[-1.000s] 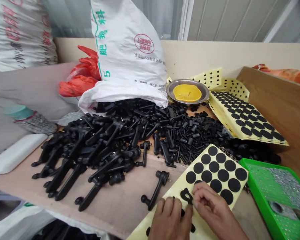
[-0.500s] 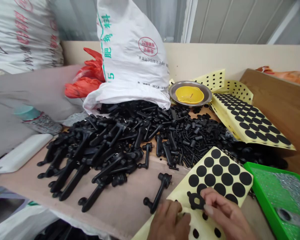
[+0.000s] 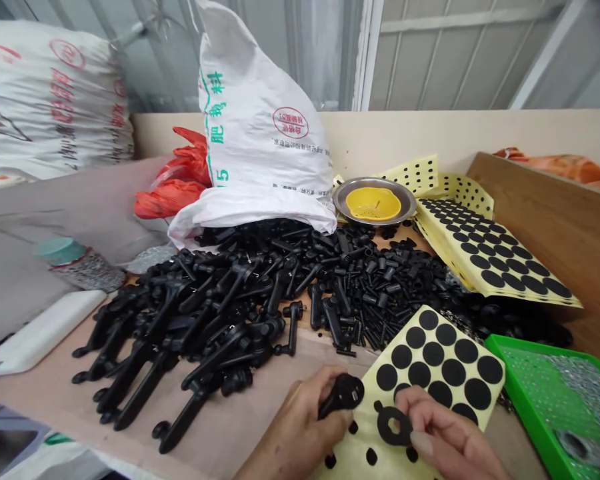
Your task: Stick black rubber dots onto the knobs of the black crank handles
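The left hand (image 3: 293,433) closes around a matte black moulded handle piece (image 3: 341,395), while the right hand (image 3: 447,430) pinches a black rubber ring (image 3: 394,427) against a glossy yellow backing sheet (image 3: 363,373) dotted with black discs. Black plastic handles (image 3: 180,340) heap across the pale wooden bench (image 3: 65,400), before a woven white sack (image 3: 260,133).

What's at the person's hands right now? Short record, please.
left hand: grips a black part
right hand: touches a black ring
under hands: yellow sheet of black dots
beyond hands: heap of black handles, spilling from a white sack
further back: steel bowl holding a yellow strainer
right side: green tray
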The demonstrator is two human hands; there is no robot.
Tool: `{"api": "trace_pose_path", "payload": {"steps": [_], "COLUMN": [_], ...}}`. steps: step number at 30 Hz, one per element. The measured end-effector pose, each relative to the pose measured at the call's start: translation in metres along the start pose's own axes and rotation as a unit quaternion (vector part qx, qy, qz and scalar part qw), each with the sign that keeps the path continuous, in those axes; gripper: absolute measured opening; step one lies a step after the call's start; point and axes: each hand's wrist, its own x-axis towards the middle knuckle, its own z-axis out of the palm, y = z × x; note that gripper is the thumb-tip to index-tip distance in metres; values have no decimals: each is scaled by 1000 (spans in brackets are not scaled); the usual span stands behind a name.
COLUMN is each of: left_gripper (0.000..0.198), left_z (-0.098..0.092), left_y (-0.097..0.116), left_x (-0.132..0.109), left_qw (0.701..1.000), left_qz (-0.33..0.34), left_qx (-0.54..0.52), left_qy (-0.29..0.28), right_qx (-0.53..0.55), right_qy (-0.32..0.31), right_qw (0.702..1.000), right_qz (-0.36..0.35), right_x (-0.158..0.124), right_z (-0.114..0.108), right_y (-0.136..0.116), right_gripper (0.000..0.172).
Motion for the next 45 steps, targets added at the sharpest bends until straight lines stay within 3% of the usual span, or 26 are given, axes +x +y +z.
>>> {"api": "trace_pose_path", "payload": {"steps": [3,6,14,21,26,30,36,42,45], "left_gripper": [43,45,40,41,40,42,28,27,28], "left_z": [10,16,12,13,11,11,19,24,28], "left_y": [-3,-4,-7,-7,-1,4,-4,-4,-11], "left_x": [-3,-5,-11,-17,-18,-16,-13,-15,-19], "left_qw": [977,967,987,985,988,991,992,999,997], "left_qz": [-33,-31,-53,-63,-64,-66,-3,21,40], "left_qx": [-195,-238,-144,-155,-130,-109,-114,-12,-25], "left_qy": [-75,-89,-55,-33,-49,-52,-61,25,55], "right_qx": [25,26,46,25,15,-9,-49,-66,-27], "right_qy": [-24,-34,-24,-28,-53,-59,-41,-10,-10], "right_qw": [999,999,997,998,998,997,997,998,999], "right_qz": [0,20,50,54,9,38,41,-22,34], "right_x": [0,1,1,1,6,5,3,9,6], "right_z": [5,8,12,12,11,11,13,15,20], "right_y": [-6,-10,-9,-9,-10,-12,-14,-4,-5], "right_gripper": [22,24,19,19,22,21,17,22,24]}}
